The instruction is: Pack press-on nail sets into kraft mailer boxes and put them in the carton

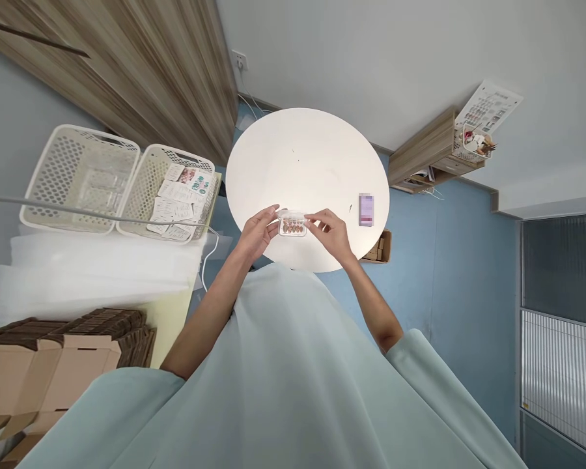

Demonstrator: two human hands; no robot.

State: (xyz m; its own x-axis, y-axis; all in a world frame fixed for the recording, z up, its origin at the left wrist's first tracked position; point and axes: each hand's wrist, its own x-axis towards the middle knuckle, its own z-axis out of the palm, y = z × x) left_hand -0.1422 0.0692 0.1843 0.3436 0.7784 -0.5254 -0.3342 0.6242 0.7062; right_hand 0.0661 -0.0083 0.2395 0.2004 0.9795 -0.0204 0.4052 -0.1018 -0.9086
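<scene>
Over the near part of the round white table [303, 156], a small clear plastic case [293, 232] is held between my two hands. Inside it lie rows of glossy reddish-brown pieces that look like press-on nails [293, 225]. My left hand [258, 233] grips the case's left side, thumb and fingers around the edge. At the upper right corner, my right hand [331, 233] pinches the rim with thumb and index finger. Whether the lid is fully closed is too small to tell. A phone-like rectangle with a blurred purple face [366, 210] lies on the table to the right.
Left of me stand two white perforated baskets, one with clear plastic cases [100, 195], one with printed cards [180, 195]. Nearer are white sheets [97, 260] and stacked flat cardboard boxes [78, 352]. A cardboard carton [385, 247] sits beneath the table's right edge. A wooden shelf [427, 150] stands behind.
</scene>
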